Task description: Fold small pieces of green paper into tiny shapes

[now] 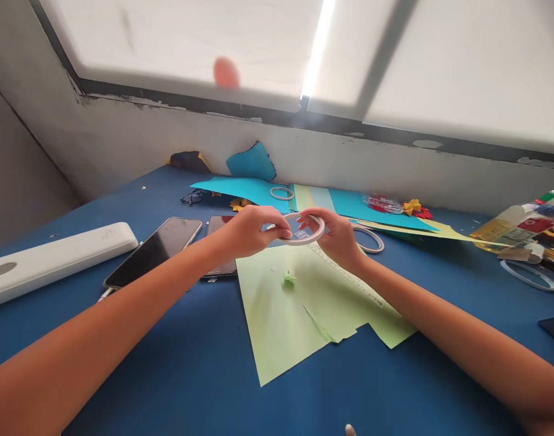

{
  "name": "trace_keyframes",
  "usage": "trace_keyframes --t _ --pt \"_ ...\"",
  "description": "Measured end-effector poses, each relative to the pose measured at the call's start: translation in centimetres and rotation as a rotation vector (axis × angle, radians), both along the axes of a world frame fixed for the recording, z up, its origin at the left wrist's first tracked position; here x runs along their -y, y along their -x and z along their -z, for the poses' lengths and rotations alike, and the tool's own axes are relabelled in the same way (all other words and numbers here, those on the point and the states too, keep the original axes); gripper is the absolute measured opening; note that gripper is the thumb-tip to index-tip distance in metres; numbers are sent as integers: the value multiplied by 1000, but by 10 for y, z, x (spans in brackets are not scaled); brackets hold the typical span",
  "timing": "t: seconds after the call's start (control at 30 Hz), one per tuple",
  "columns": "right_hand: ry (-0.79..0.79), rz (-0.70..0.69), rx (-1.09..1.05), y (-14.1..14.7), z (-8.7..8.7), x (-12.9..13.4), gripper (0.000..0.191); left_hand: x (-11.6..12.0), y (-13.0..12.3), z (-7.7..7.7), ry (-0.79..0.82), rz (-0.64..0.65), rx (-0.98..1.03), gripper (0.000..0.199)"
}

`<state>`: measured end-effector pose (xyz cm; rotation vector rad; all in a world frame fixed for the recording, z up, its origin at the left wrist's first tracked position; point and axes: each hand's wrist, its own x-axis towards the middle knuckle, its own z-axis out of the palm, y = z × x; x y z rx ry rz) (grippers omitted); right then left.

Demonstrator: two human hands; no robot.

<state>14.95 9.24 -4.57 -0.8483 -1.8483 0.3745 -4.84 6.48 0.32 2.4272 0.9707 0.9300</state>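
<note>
A thin white roll of tape [321, 233] is held up between both hands above the table's middle. My left hand [256, 230] pinches its left side, thumb and fingers pressed together. My right hand [333, 235] grips the right side with its fingers curled over the ring. Below them lies a light green sheet [286, 327] with uneven cut edges. A small crumpled green scrap [289, 278] and a clear ruler [349, 278] rest on that sheet. Another tape roll [372, 240] lies just behind my right hand.
On the left are a white device [59, 257] and a phone [156, 251]; a second phone [217, 242] sits beside the green sheet. Blue sheets [244, 189] bearing a tape ring [282, 193] lie at the back. A clear bottle [517, 225] lies at the right.
</note>
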Motion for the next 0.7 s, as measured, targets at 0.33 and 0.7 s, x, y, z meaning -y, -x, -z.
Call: trace_keyframes --t 0.33,0.7 --pt "378 -290 -76 7 -20 18 26 31 -8 -15 124 240 -68 20" --pt "25 -54 161 5 -35 30 22 41 -6 -25 90 103 -58 23"
